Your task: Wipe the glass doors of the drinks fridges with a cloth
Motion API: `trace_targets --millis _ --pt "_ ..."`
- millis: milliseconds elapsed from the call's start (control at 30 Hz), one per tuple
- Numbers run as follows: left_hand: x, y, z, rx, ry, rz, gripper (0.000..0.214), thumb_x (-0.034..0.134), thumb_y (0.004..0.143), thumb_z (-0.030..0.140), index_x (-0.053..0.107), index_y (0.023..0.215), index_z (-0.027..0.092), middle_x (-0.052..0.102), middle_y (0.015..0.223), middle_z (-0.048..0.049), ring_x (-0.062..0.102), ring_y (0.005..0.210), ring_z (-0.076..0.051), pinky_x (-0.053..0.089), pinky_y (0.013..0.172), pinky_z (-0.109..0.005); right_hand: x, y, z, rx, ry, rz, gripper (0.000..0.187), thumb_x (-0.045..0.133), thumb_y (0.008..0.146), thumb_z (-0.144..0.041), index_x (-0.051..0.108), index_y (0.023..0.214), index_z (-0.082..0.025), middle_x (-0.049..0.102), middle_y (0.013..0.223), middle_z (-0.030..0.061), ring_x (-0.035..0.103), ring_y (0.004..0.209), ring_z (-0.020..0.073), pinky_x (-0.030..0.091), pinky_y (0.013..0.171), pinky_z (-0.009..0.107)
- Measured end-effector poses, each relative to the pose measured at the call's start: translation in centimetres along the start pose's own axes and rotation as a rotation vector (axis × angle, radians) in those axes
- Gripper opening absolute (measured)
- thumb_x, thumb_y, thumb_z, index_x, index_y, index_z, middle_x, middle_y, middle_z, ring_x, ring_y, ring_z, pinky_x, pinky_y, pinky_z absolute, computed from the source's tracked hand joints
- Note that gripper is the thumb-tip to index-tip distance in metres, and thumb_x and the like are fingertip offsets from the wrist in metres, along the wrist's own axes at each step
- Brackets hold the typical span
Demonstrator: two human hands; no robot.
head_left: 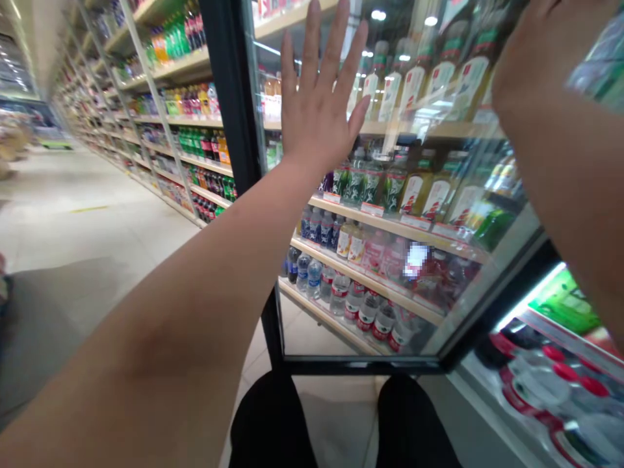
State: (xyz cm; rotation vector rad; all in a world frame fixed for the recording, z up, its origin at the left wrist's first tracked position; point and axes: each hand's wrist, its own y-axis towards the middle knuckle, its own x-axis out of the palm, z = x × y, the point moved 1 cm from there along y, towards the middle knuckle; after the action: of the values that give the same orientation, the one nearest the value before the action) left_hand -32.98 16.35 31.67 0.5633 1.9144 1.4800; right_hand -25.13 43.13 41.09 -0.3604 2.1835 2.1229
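Note:
Fingers spread, my left hand (319, 107) lies flat against or just in front of the glass door (236, 110) of a drinks fridge; nothing is in it. The door has a black frame and stands swung out in front of me. My right hand (550, 55) is raised at the upper right, by the other side of the door. The top edge of the view cuts off its fingers, so what they hold or touch is hidden. Bottles of amber drink (441, 75) and water bottles (368, 309) show through the glass on shelves.
At lower right, the lit fridge interior holds large bottles with red caps (550, 377). A long shelf rack (175, 123) of bottled drinks runs away at left beside the pale tiled floor (63, 188). My legs (273, 422) are just below the door.

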Motion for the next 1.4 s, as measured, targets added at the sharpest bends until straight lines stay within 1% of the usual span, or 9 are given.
trace_targets --millis 200,333,400,567,767,933,1100,1300,1400 --pt "0.5 0.1 -0.5 0.011 0.026 -0.013 0.068 0.035 0.106 0.048 0.021 0.166 0.019 0.011 0.175 0.0047 -0.005 0.158 -0.024 -0.016 0.124 -0.058 1.3 -3.8 -1.8 -0.409 -0.111 -0.069 0.061 0.044 0.094 -0.033 0.047 0.155 -0.038 0.035 0.165 -0.0116 0.028 0.158 0.018 0.022 0.133 0.041" --pt "0.6 0.1 -0.8 -0.005 0.003 -0.023 0.07 0.036 0.104 0.047 0.02 0.167 0.02 0.006 0.175 0.0074 -0.013 0.159 -0.02 -0.021 0.124 -0.057 1.9 -2.1 2.3 -0.096 -0.153 0.173 0.078 0.035 0.084 -0.018 0.037 0.162 -0.011 0.03 0.168 0.0007 0.025 0.159 0.019 0.015 0.134 0.039" --pt "0.0 0.0 -0.6 -0.024 0.025 -0.05 0.073 0.037 0.101 0.048 0.019 0.167 0.024 0.008 0.174 0.0106 -0.023 0.158 -0.014 -0.018 0.127 -0.055 2.7 -3.2 2.9 -0.052 -0.186 0.138 0.084 0.042 0.081 -0.016 0.031 0.163 -0.004 0.023 0.17 0.0093 0.017 0.162 0.0214 0.011 0.136 0.042" --pt "-1.6 -0.4 0.6 -0.07 0.149 -0.167 0.09 0.044 0.089 0.054 0.011 0.17 0.031 0.009 0.171 0.019 -0.04 0.148 -0.006 -0.014 0.133 -0.048 3.0 -6.5 -0.3 -0.399 -0.051 -0.098 0.079 0.054 0.081 -0.026 0.044 0.159 -0.03 0.029 0.168 -0.0018 0.019 0.162 0.0202 0.017 0.136 0.047" --pt "-1.7 -0.2 1.0 -0.177 0.106 -0.166 0.072 0.032 0.099 0.048 0.023 0.168 0.031 0.005 0.171 0.0178 -0.016 0.161 -0.017 -0.017 0.134 -0.041 0.6 -5.1 -1.0 0.132 -0.1 0.043 0.076 0.049 0.088 -0.014 0.034 0.162 -0.007 0.019 0.172 0.0087 0.014 0.162 0.0279 0.013 0.136 0.049" --pt "-1.3 -0.4 0.8 -0.104 0.15 -0.116 0.067 0.036 0.104 0.044 0.027 0.167 0.024 0.012 0.174 0.0069 -0.005 0.163 -0.024 -0.011 0.135 -0.05 1.7 -6.8 -2.9 -0.331 -0.044 -0.085 0.057 0.044 0.101 -0.028 0.043 0.157 -0.015 0.031 0.168 0.0053 0.018 0.16 0.0239 0.018 0.134 0.055" --pt "-1.0 -0.6 0.8 -0.076 0.224 -0.072 0.062 0.036 0.107 0.034 0.029 0.167 0.022 0.015 0.175 0.001 0.001 0.163 -0.027 -0.005 0.135 -0.053 2.8 -6.5 -3.7 -0.101 0.015 0.12 0.06 0.046 0.097 -0.025 0.043 0.156 -0.019 0.032 0.167 0.007 0.019 0.159 0.0313 0.02 0.131 0.063" --pt "-1.1 -0.6 0.8 -0.05 0.241 -0.05 0.064 0.044 0.104 0.029 0.032 0.166 0.019 0.019 0.174 -0.0045 0.008 0.163 -0.032 0.001 0.135 -0.055 4.8 -9.2 -5.3 -0.561 0.029 -0.038 0.06 0.048 0.092 -0.02 0.047 0.152 -0.022 0.04 0.164 0.0013 0.03 0.157 0.0241 0.03 0.131 0.055" --pt "-1.3 -0.6 0.8 -0.04 0.229 -0.027 0.063 0.044 0.104 0.029 0.034 0.165 0.019 0.021 0.173 -0.0059 0.011 0.162 -0.032 0.001 0.134 -0.056 4.2 -7.6 -4.3 -0.329 0.005 0.051 0.06 0.046 0.093 -0.018 0.046 0.153 -0.02 0.038 0.165 0.0052 0.03 0.155 0.0288 0.025 0.129 0.063"
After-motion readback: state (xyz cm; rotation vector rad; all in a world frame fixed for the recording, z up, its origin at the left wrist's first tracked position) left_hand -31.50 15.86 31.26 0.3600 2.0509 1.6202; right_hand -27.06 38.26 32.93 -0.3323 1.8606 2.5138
